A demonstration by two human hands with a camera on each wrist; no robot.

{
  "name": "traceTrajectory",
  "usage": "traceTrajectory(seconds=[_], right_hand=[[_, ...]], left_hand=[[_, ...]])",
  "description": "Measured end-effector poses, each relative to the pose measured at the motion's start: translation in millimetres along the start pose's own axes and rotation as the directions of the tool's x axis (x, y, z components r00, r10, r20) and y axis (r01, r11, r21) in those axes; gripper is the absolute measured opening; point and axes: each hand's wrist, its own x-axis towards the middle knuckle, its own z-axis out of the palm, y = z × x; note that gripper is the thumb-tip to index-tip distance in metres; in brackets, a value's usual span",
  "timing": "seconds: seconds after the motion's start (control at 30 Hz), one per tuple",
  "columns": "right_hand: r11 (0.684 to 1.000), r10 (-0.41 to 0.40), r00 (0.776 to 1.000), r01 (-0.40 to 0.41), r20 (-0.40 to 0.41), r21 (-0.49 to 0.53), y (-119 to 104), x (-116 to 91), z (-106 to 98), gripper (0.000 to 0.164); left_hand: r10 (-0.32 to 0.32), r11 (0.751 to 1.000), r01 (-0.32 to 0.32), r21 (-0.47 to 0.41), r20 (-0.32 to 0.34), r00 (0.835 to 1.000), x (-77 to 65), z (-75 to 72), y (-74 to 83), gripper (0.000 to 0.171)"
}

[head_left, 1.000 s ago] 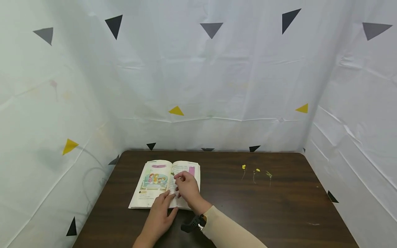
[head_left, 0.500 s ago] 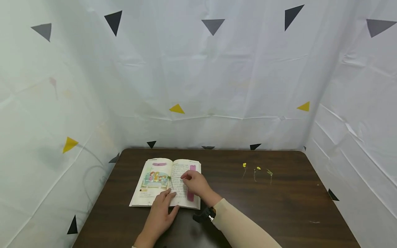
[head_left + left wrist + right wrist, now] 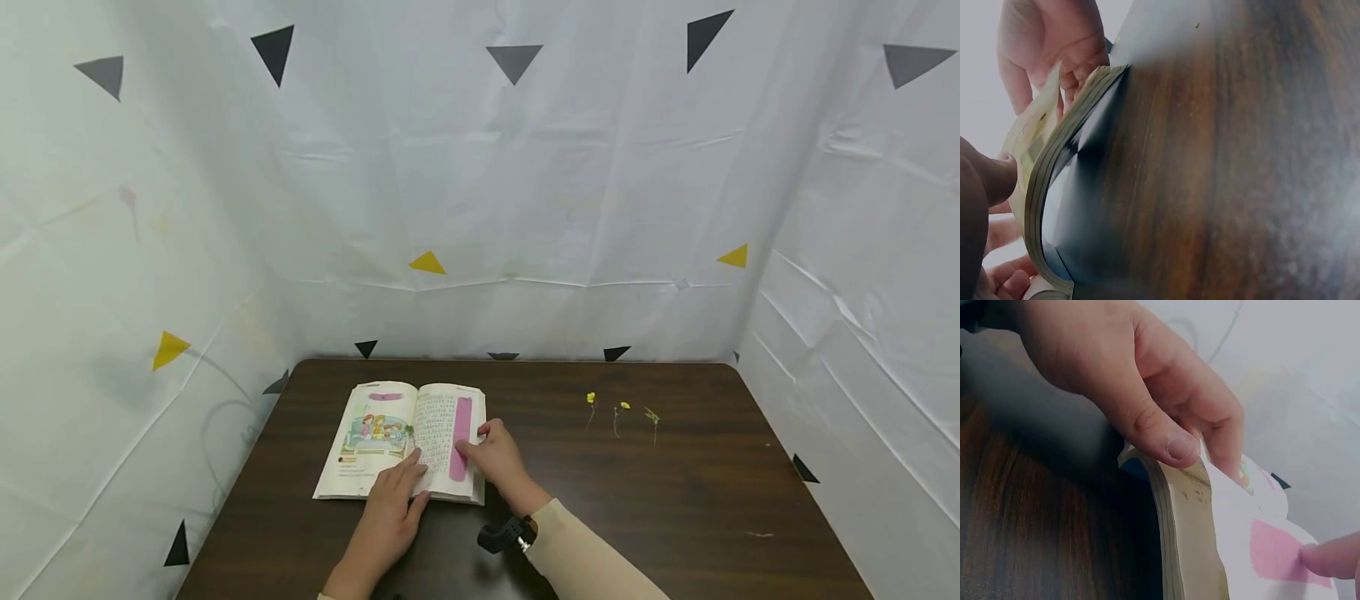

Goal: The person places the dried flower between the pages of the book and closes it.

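An open book (image 3: pixel 341 487) lies on the table, a picture on its left page and text with a pink strip (image 3: pixel 461 417) on its right page. My left hand (image 3: pixel 388 508) rests on the lower middle of the book, its fingers spread over the pages. At the right edge, my right hand (image 3: pixel 504 464) pinches a page (image 3: pixel 1235 506) between thumb and fingers; in the right wrist view that page's edge stands up from those beneath. A small green sprig (image 3: pixel 409 432) lies along the gutter, its lower stem hidden by the left hand.
Two yellow flowers on thin stems, one on the left (image 3: pixel 591 398) and one in the middle (image 3: pixel 624 406), lie right of the book beside a green sprig (image 3: pixel 652 415). White curtains (image 3: pixel 510 208) with coloured triangles surround the dark wooden table (image 3: pixel 637 517).
My right hand has moved from the gutter rightward to the page's outer edge and taken hold of it. The green sprig stays at the gutter. The left hand has barely moved.
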Motion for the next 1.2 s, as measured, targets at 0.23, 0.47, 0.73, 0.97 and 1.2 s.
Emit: traceTrajectory(seconds=[0.23,0.47,0.73,0.97,1.2], right_hand=[[0.989,0.074,0.996,-0.078,0.041,0.124,-2,-3,-7,0.029],[0.945,0.072,0.982,-0.123,0.174,0.302,-1,-3,-9,0.035],[0.878,-0.018,0.953,-0.130,0.303,0.461,3,2,-5,0.028],[0.854,-0.065,0.922,-0.147,0.383,0.500,11,5,-2,0.022],[0.879,-0.119,0.899,-0.102,0.421,0.467,16,3,-6,0.037]], left_hand=[[-0.064,0.998,0.064,0.003,0.061,0.996,0.1,0.5,1.1,0.040],[0.050,0.998,-0.050,0.032,-0.023,0.998,-4.7,4.6,-1.0,0.051],[0.344,0.918,-0.379,-0.117,-0.242,0.907,-1.2,0.0,16.9,0.017],[0.495,0.838,-0.512,-0.188,-0.131,0.859,-2.2,7.5,39.3,0.027],[0.313,0.949,-0.313,-0.030,-0.007,0.950,-8.0,12.1,36.5,0.049]])
